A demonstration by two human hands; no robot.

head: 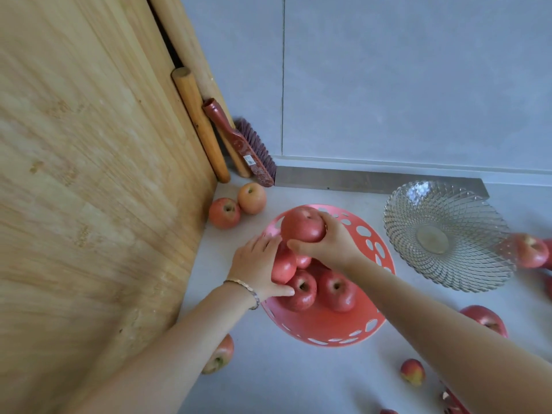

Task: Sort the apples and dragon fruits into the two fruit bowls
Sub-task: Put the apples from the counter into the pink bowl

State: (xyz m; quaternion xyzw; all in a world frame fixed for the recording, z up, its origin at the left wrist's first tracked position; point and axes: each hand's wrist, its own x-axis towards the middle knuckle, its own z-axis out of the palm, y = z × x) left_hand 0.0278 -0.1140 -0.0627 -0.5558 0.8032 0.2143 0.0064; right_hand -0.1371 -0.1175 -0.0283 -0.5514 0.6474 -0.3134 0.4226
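Red round apple (301, 225) sits wrapped in the right hand (331, 246) above the coral perforated plastic bowl (328, 330) (evidently the apples' bowl). The left hand (257, 264) clasps a second red apple (282, 268) inside it, probably steadying the pile. A clear patterned glass bowl (418, 210) nearby holds nothing, presumably reserved for dragon fruits.

Red apples (337, 289) in coral perforated bowl (325, 330), glass bowl (448, 264) just beside, perhaps dragon fruit (452, 403) bottom-right

Single wide-angle view from the person's head, pitched forward and down over the pale worktop (283, 377), facing its back edge and the grey wall (418, 85), close above the red bowl (328, 327) at mid-frame, wooden board (89, 174) at the worktop's left edge filling that side
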